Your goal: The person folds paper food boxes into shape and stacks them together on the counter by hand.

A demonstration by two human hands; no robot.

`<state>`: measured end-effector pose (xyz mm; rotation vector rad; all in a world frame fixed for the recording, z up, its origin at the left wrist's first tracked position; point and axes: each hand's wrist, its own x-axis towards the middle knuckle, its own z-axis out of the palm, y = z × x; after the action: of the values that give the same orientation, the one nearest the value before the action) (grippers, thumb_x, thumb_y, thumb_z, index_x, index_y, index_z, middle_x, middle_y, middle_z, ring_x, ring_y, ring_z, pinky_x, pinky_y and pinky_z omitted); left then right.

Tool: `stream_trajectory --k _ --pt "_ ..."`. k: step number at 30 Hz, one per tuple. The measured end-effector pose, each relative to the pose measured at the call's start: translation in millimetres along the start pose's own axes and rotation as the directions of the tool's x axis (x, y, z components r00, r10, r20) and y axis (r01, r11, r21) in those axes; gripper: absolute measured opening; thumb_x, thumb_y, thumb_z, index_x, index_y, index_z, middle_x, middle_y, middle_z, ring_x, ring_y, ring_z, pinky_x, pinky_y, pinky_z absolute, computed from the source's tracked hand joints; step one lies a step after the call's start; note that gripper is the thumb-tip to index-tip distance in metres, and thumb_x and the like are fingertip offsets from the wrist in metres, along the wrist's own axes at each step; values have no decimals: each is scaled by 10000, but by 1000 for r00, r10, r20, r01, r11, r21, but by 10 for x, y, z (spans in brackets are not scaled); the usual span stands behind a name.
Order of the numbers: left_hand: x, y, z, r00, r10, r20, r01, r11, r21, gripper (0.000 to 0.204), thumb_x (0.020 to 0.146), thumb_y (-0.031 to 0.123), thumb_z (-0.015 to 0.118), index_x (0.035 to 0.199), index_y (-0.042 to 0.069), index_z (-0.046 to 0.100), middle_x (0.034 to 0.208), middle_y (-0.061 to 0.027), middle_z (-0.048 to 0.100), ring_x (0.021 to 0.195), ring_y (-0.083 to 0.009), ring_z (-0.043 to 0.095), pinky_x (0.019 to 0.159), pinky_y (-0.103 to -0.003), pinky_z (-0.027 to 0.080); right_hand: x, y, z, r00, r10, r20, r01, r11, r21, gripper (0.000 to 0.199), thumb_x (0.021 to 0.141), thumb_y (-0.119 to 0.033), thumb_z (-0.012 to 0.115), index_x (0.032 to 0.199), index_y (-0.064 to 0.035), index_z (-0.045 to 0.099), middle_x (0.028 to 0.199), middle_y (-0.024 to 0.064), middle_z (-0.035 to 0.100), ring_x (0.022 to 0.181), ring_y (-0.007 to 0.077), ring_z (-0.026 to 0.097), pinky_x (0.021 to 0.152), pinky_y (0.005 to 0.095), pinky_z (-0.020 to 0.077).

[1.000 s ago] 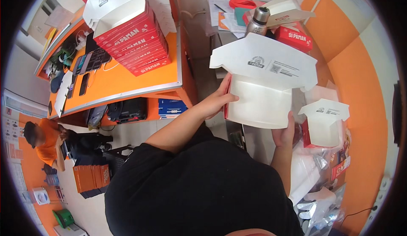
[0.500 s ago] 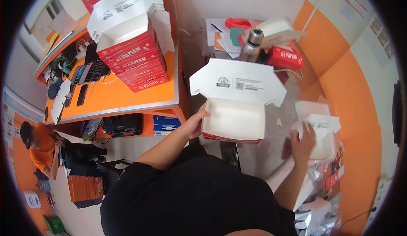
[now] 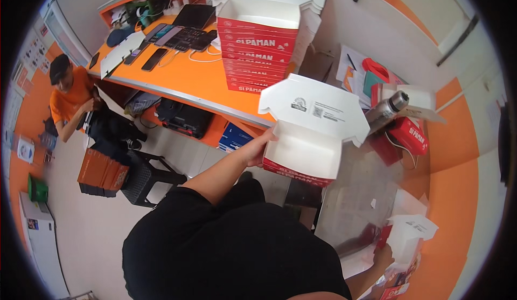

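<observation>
An open red and white cardboard food box (image 3: 303, 152) is in front of me, its white lid (image 3: 315, 106) folded back. Two printed red front edges show, one under the other, so it seems to sit nested in a second box. My left hand (image 3: 262, 149) is closed on its left wall, thumb at the inner edge. Low on the right, my right hand (image 3: 383, 255) is closed at the red side of another open box (image 3: 401, 241); its fingertips are partly hidden. A tall stack of the same boxes (image 3: 256, 57) stands on the orange counter.
Several phones (image 3: 154, 59) and cables lie on the orange counter (image 3: 188, 82). A steel bottle (image 3: 389, 109) and a red box (image 3: 407, 134) stand on the right-hand table. A person in orange (image 3: 72, 98) sits at left by a black stool (image 3: 142, 176) and brown boxes (image 3: 99, 173).
My view has turned left, shifting the scene rightward. My left hand still holds the open box. The right hand went from spread fingers over the other box to closed at its red side.
</observation>
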<state>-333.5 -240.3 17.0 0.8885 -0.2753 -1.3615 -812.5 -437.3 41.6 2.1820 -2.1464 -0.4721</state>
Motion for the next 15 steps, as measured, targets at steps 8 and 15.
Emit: stream_trajectory --k 8,15 --pt "-176 59 -437 965 68 252 -95 990 99 747 713 177 512 1376 145 168 1323 -83 348 1198 -206 399 941 -347 391 23 198 -708 797 215 -564 65 899 434 426 868 -276 496 1170 22 467 1080 227 555 949 346 557 844 417 407" --pt "-1157 590 -1237 985 171 -38 -165 979 122 757 705 208 532 1383 152 200 1322 -96 357 1140 -193 444 900 -340 418 -619 -927 -1632 235 423 -875 637 613 467 578 816 -322 608 1115 137 425 937 310 557 815 364 567 721 431 456"
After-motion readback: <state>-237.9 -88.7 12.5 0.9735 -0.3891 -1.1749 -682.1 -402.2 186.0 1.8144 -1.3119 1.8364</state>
